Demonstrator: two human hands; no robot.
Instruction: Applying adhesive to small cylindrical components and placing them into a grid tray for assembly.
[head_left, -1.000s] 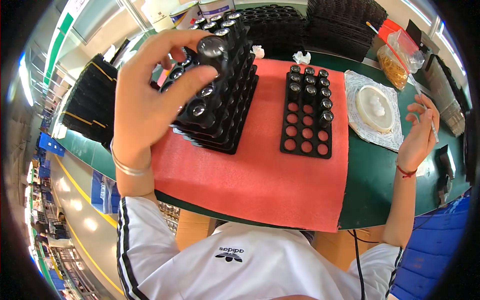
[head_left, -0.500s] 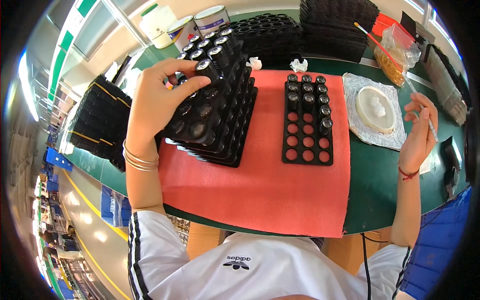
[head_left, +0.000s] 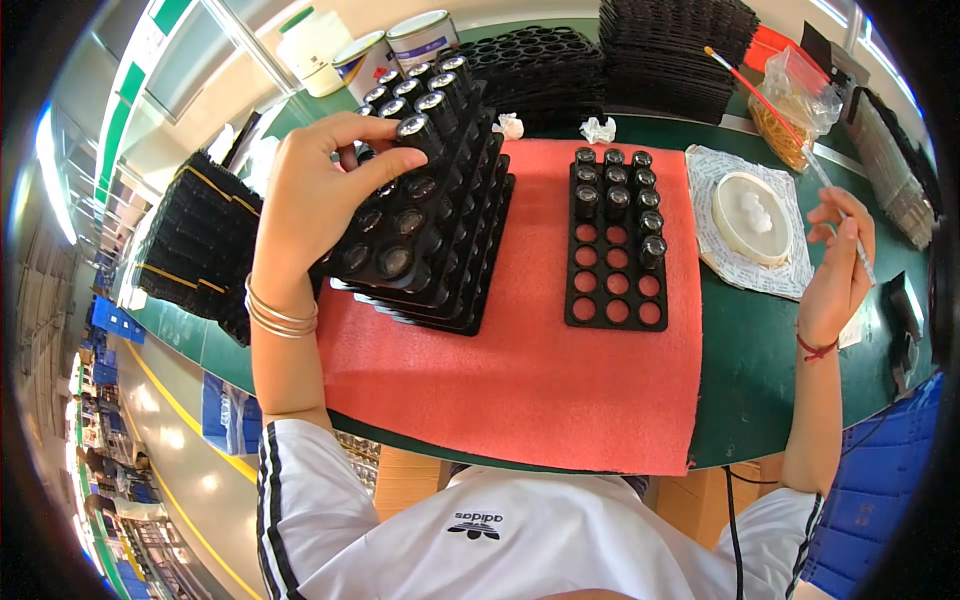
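My left hand grips a small black cylindrical part at the upper left of a stack of black trays full of such parts. The stack rests tilted on a red mat. To its right lies a flat black tray whose upper rows hold several black cylinders and whose lower holes show red. My right hand is raised over the green table's right side and pinches a thin brush with a red handle. Just left of that hand sits a round white dish on printed paper.
Stacks of empty black trays stand at the left and along the back. Two tins and a white jug are at the back left. A clear bag of yellow items lies at the back right.
My left hand has lowered onto the tilted tray stack and closed on one black cylinder. My right hand stayed raised with the brush. The view has shifted slightly.
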